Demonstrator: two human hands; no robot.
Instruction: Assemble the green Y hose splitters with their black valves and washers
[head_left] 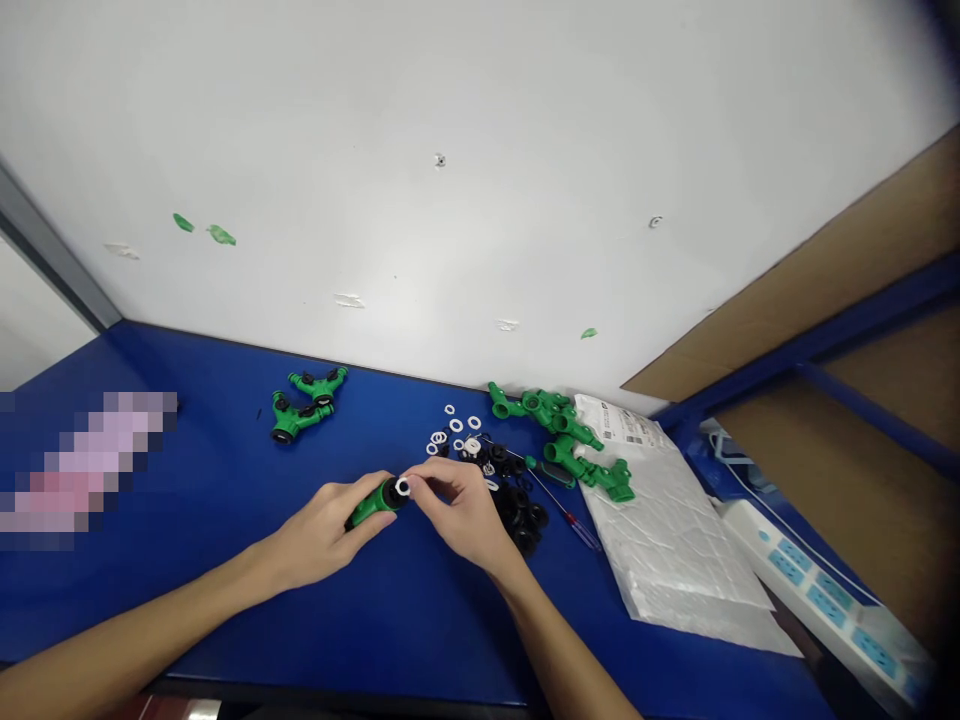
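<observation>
Head view: left hand closed around a green plastic hose fitting, fingers wrapped along the barrel and the black end angled up and right, toward the other hand. Such a hold seems suited to steadying the piece and presenting its mouth. Right hand closed in a tight pinch on a white washer, held at that black end, touching it or nearly so; whether the washer sits inside the opening cannot be told from this angle. Both hands over the near middle of a blue workbench, elbows out, work raised just off the surface.

Just far of the hands, loose white washers scattered singly, probably spread for easy picking, beside a heap of black threaded caps on the right. Well left, two green Y-shaped splitters lying together, apart from the loose parts. To the right, a cluster of green fittings, then a green-handled screwdriver and a red-handled screwdriver, both within easy reach of the right hand. Farther right, a white foam packing sheet under a printed paper.
</observation>
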